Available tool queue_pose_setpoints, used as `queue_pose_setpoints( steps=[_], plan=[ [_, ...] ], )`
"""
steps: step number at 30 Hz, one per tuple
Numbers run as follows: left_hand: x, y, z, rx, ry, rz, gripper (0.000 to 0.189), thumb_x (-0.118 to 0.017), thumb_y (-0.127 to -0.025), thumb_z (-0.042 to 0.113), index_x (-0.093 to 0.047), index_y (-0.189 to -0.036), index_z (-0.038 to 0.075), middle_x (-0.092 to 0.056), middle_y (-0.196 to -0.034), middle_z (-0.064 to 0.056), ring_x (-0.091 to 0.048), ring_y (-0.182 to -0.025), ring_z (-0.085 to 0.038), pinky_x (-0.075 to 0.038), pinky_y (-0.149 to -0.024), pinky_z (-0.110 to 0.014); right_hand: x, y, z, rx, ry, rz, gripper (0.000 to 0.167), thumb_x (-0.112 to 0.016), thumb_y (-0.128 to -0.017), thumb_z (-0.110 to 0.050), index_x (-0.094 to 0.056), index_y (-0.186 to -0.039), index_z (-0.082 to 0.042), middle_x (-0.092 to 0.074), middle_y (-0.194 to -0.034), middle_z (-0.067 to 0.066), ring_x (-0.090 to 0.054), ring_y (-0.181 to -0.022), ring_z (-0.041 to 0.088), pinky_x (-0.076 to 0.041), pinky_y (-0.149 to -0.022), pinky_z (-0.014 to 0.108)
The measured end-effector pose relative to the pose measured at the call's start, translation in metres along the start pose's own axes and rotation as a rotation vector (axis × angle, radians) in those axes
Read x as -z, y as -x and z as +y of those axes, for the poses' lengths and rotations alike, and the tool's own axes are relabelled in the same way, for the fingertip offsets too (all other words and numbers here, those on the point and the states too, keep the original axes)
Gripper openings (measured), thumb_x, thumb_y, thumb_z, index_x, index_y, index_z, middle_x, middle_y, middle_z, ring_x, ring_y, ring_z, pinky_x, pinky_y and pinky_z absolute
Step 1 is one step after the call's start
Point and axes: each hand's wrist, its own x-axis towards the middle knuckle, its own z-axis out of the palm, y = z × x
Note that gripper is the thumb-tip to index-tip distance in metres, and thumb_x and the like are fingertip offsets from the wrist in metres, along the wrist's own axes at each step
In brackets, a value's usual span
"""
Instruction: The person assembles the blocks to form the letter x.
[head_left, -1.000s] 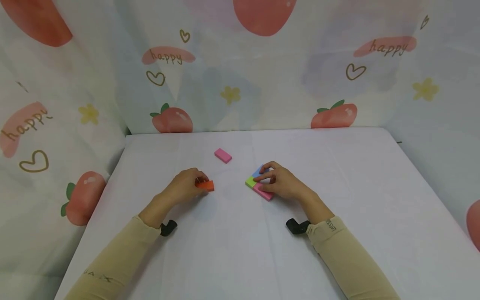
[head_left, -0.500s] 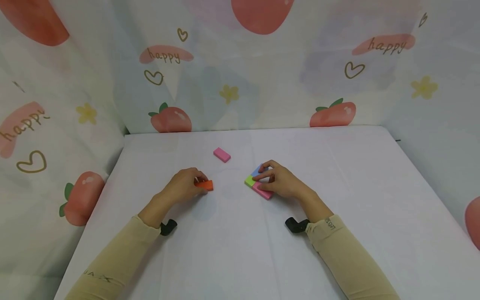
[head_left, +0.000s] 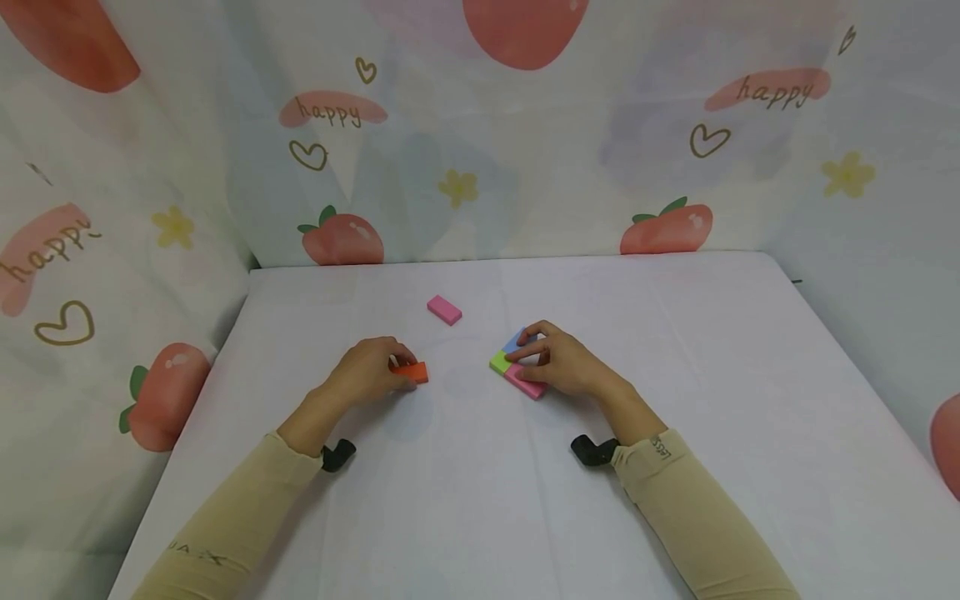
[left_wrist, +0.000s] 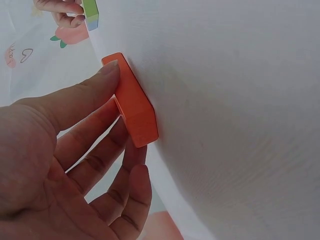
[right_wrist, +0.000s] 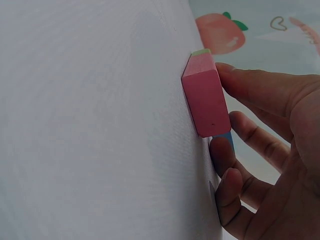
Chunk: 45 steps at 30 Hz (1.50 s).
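Observation:
My left hand pinches an orange block between thumb and fingers, low over the white table. To the right, my right hand rests its fingertips on a group of flat blocks joined at a corner. In that group, a green block sits at the left corner, a blue block runs toward the back and a pink block toward the front. The thumb lies on the pink block, which the right wrist view shows end-on. Fingers partly hide the blue block.
Another pink block lies alone farther back on the white-covered table, between and beyond the hands. A printed cloth backdrop stands along the rear and sides. A black curved piece projects from the right cuff.
The head view has shifted slightly. Both hands and all the blocks stay practically in the same places.

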Motion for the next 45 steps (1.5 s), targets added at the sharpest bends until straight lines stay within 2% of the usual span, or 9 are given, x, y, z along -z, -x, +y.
queue_pose_setpoints(
  steps=[25,35,45],
  plan=[
    [-0.0028,0.0003,0.0017,0.003,0.031,0.009,0.034,-0.088,-0.083,0.026,-0.078,-0.114,0.016,-0.070,-0.104,0.000,-0.061,-0.094,-0.020,-0.050,-0.080,-0.034,-0.0011,-0.0001,0.0018,-0.004,-0.012,0.003,0.026,-0.079,-0.093,-0.026,-0.080,-0.119,-0.024,-0.051,-0.139,-0.001,-0.057,-0.100,0.019,-0.046,-0.083,0.033],
    [-0.0036,0.0013,0.0053,0.035,0.058,-0.003,0.037,-0.088,-0.083,0.027,-0.077,-0.117,0.016,-0.070,-0.103,-0.001,-0.061,-0.093,-0.020,-0.050,-0.077,-0.032,-0.0001,0.0005,0.0004,-0.010,-0.016,0.005,0.025,-0.078,-0.093,-0.025,-0.080,-0.119,-0.024,-0.051,-0.141,0.000,-0.057,-0.104,0.021,-0.045,-0.085,0.033],
    [-0.0066,0.0022,0.0064,0.033,0.059,0.016,0.035,-0.089,-0.082,0.029,-0.078,-0.115,0.019,-0.069,-0.101,0.002,-0.061,-0.093,-0.019,-0.050,-0.079,-0.033,-0.0001,0.0002,0.0000,-0.002,-0.015,0.004,0.026,-0.078,-0.093,-0.025,-0.080,-0.120,-0.024,-0.051,-0.141,0.000,-0.056,-0.101,0.021,-0.045,-0.084,0.033]
  ],
)
